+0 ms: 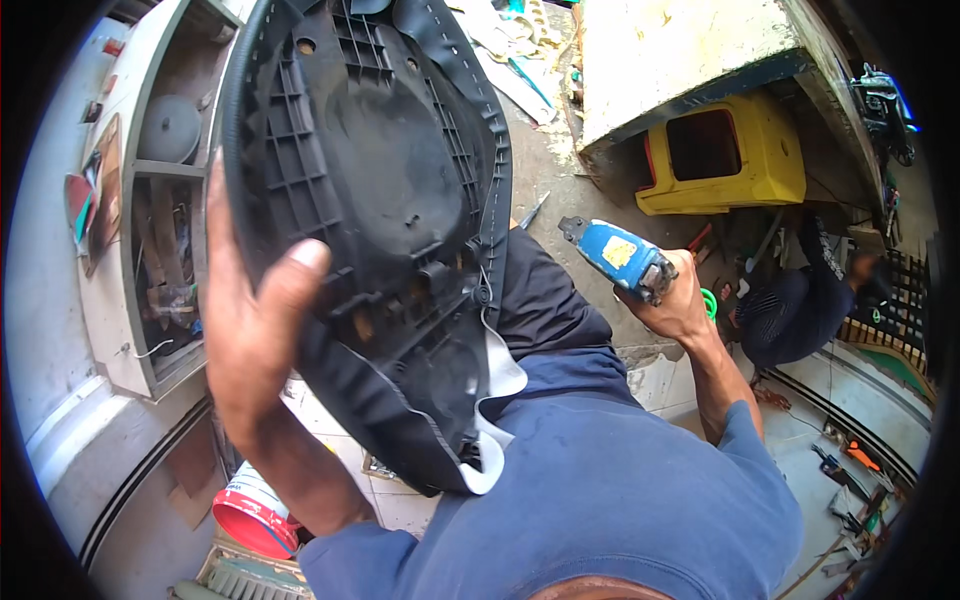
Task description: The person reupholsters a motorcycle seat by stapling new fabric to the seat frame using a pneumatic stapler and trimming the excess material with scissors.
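A black motorcycle seat (385,170) leans upright against my lap, its ribbed plastic underside facing me. Black cover material is folded over its rim, with a row of staples along the right edge. Toward the bottom the cover hangs loose, showing its pale backing (500,372). My left hand (245,310) grips the seat's left side, thumb over the rim and the other fingers partly hidden at the outer face. In my right hand (675,305) is a blue staple gun (612,252), held off to the right of the seat and apart from it. Its nose points up and left.
A pale cabinet (125,290) with open shelves stands at left, above a red and white bucket (255,515). A yellow shell (735,150) sits under a worn table (690,60). Another person (800,300) crouches at right, near scattered tools (855,490) on the floor.
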`<state>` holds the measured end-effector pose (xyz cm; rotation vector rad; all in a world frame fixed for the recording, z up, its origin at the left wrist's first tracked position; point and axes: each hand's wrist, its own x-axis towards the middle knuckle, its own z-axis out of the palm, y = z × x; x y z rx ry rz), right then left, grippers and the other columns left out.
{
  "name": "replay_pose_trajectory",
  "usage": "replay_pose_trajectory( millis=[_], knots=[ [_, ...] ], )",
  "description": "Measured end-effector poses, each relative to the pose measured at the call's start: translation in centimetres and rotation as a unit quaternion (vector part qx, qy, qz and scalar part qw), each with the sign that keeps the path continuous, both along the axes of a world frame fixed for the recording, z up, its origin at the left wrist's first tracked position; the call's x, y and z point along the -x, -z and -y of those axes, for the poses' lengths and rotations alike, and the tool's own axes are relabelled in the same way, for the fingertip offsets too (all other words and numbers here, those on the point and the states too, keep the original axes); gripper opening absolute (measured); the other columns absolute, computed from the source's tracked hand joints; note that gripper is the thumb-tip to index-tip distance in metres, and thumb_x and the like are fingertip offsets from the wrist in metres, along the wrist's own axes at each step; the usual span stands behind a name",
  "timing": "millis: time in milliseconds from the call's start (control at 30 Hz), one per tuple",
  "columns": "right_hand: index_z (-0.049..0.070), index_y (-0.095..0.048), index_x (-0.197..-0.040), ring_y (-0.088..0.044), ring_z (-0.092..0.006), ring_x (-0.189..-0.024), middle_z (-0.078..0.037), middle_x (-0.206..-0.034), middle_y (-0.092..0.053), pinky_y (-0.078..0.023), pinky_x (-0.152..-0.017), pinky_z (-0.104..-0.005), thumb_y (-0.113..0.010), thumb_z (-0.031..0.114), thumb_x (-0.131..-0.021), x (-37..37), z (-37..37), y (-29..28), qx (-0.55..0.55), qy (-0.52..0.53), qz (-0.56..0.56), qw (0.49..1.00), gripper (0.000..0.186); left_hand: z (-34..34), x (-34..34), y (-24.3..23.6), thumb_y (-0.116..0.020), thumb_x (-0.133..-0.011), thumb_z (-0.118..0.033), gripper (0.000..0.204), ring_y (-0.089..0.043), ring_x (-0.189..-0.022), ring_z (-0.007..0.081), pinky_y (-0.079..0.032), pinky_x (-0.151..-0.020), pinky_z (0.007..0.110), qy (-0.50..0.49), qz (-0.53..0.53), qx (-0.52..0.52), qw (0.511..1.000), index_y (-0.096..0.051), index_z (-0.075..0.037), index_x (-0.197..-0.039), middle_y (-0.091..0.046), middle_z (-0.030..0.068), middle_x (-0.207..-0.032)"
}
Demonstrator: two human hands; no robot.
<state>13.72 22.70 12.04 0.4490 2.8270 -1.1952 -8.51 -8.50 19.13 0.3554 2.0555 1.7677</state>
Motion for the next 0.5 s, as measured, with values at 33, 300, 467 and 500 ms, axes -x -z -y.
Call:
replay_pose_trajectory(
  millis=[33, 300, 467, 500],
  knots=[
    [-0.003, -0.073, -0.103, -0.076, -0.0333, -0.079, -0.020, -0.086, -0.075, -0.058, -0.070, -0.0365, -0.079, 0.006, -0.077, 0.3, 0.2, 0.3, 0.010, -0.007, 0.000, 1.000, 0.028, -0.6, -1.2, -0.1, -0.065, -0.089, -0.015, 0.086, -0.049, -0.139, 0.0278, -0.034, -0.119, 0.037, -0.011, -0.028, 0.003, 1.000, -0.025, 0.004, -0.162, -0.046, 0.0209, -0.153],
    [0.004, -0.073, -0.107, -0.074, -0.0390, -0.082, -0.019, -0.086, -0.075, -0.059, -0.071, -0.0426, -0.079, 0.011, -0.077, 3.3, 0.6, 3.7, -0.012, -0.087, -0.012, 0.996, 0.032, -3.1, -4.7, 0.4, -0.061, -0.094, -0.003, 0.080, -0.047, -0.140, 0.0256, -0.037, -0.117, 0.035, -0.061, -0.044, -0.064, 0.995, -0.022, 0.003, -0.164, -0.041, 0.0201, -0.158],
    [0.007, -0.072, -0.115, -0.074, -0.0388, -0.083, -0.018, -0.093, -0.076, -0.060, -0.075, -0.0454, -0.084, 0.022, -0.077, 4.7, -0.2, 4.3, -0.078, -0.107, 0.014, 0.991, 0.043, -4.3, -5.1, 0.1, -0.063, -0.092, -0.015, 0.076, -0.045, -0.142, 0.0288, -0.029, -0.122, 0.039, -0.085, -0.085, -0.017, 0.993, -0.033, 0.005, -0.160, -0.045, 0.0193, -0.155],
    [0.007, -0.072, -0.114, -0.074, -0.0389, -0.083, -0.018, -0.091, -0.076, -0.060, -0.075, -0.0450, -0.084, 0.021, -0.077, 5.0, -0.3, 4.3, -0.069, -0.109, -0.002, 0.992, 0.041, -4.4, -5.2, 0.0, -0.062, -0.093, -0.015, 0.076, -0.045, -0.143, 0.0291, -0.029, -0.122, 0.040, -0.090, -0.067, -0.037, 0.993, -0.032, 0.005, -0.160, -0.044, 0.0199, -0.156]
  ],
)
